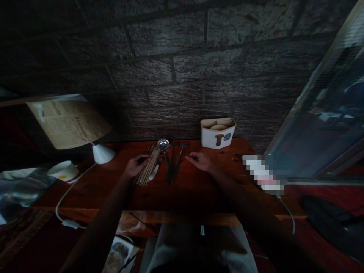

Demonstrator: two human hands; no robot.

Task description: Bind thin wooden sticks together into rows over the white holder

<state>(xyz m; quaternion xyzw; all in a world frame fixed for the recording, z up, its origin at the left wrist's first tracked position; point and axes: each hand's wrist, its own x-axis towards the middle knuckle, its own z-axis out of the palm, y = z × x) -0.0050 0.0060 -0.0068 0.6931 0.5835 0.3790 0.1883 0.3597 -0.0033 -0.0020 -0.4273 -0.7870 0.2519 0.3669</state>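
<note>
A bundle of wooden chopsticks (149, 167) lies on the wooden table, pointing away from me. Beside its left edge is my left hand (137, 166), fingers curved with a gap at the thumb; whether it touches the sticks I cannot tell. Just right of the bundle lies a small light-handled utensil (154, 172). A metal ladle or strainer (163, 145) has its round head toward the wall, and two dark long-handled utensils (171, 163) lie alongside. To their right my right hand (200, 161) hovers or rests, fingers loosely bent and apart, holding nothing visible.
A white utensil holder (217, 134) with beige compartments stands at the back right by the brick wall. On the left are a lamp (104, 153), its cord (58, 203) and a white cup (64, 171). A blurred-out item (263, 172) with a cable lies right.
</note>
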